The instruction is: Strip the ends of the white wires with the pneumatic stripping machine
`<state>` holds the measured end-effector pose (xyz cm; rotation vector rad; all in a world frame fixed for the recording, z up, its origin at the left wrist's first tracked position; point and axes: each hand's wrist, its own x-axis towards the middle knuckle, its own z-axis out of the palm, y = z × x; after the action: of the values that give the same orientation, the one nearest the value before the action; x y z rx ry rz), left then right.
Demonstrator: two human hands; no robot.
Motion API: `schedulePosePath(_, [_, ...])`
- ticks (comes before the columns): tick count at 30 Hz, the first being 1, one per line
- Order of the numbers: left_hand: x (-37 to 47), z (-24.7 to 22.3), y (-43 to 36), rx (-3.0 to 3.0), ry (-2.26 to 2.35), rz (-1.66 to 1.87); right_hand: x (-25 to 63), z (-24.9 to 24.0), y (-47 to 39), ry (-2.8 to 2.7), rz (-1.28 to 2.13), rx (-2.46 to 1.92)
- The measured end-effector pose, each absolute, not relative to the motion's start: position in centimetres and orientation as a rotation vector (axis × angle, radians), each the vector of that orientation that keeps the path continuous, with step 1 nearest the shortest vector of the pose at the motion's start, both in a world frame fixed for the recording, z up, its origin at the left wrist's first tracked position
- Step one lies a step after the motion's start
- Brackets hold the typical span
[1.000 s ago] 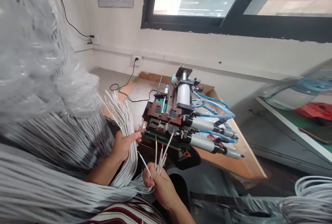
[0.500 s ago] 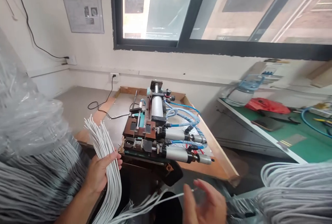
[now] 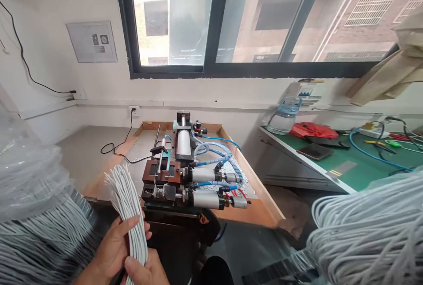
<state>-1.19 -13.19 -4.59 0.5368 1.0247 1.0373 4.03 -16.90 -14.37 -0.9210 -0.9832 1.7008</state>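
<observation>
A thick bundle of white cables [image 3: 123,192] stands nearly upright at the lower left, its cut ends fanned out at the top. My left hand [image 3: 115,241] is wrapped round its middle, thumb across the front. Just below, my right hand [image 3: 147,269] grips the same bundle, thumb on the front; the picture's bottom edge cuts it off. Behind and right of the bundle is a machine with metal cylinders [image 3: 184,143] and blue air hoses, touched by neither hand.
Many more cables under clear plastic [image 3: 42,236] fill the left side. Looped white cables [image 3: 366,227] lie at the lower right. A wooden-edged tray [image 3: 261,183] surrounds the machine. The green table [image 3: 360,170] bears a water bottle [image 3: 282,117], a red bag [image 3: 313,130] and a phone [image 3: 315,151].
My right hand has moved left from the loose cable ends and closed on the bundle. Those loose ends no longer show on their own. The view has shifted to the right and up.
</observation>
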Motion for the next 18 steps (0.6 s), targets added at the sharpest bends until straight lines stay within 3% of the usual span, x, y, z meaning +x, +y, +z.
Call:
schedulePosePath(3, [-1.2, -4.8, -13.5, 0.514, 1.067, 1.046, 4.1, -14.1, -17.1, -0.759, 1.701, -1.002])
schedulePosePath(6, [-1.1, -4.8, -13.8, 0.567, 1.093, 1.108, 6.1, -11.6, -17.3, -1.001, 1.631, -0.849])
schedulePosePath(12, [-1.0, -5.3, -15.3, 0.801, 1.079, 1.191, 10.9, -5.3, -16.2, -1.111, 1.135, -0.914])
schedulePosePath(18, [-1.5, -5.9, -14.7, 0.97, 1.071, 1.202, 10.3, -6.2, -14.9, -0.892, 1.265, -0.936])
